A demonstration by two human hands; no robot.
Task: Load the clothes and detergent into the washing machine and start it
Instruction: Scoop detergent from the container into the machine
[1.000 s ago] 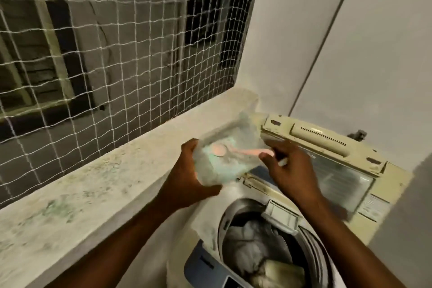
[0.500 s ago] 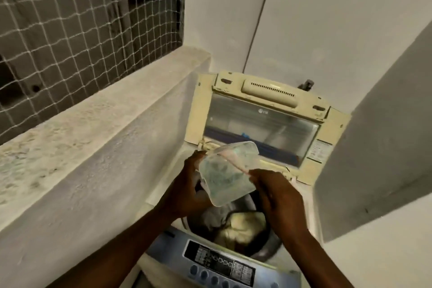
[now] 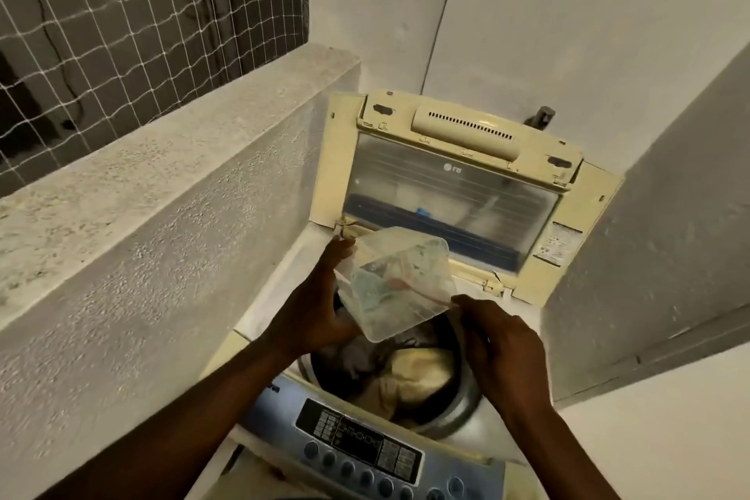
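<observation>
A top-loading washing machine (image 3: 466, 408) stands with its lid (image 3: 446, 191) raised against the back wall. Clothes (image 3: 418, 373), dark and cream, lie in the drum. My left hand (image 3: 312, 321) grips a translucent plastic detergent container (image 3: 406, 317), tilted over the drum's far left edge. A pink scoop (image 3: 399, 283) lies inside it. My right hand (image 3: 503, 345) is at the container's right corner, fingertips pinched on the end of the scoop's handle. The blue control panel (image 3: 357, 442) with its row of buttons is nearest me.
A rough concrete ledge (image 3: 162, 158) runs along the left, topped by white netting (image 3: 121, 12). A grey wall panel (image 3: 649, 256) closes in on the right. A tap (image 3: 542, 116) sticks out behind the lid.
My view has swung from the ledge down onto the machine. Both hands carried the container from beside the ledge to above the drum, and it now tilts more.
</observation>
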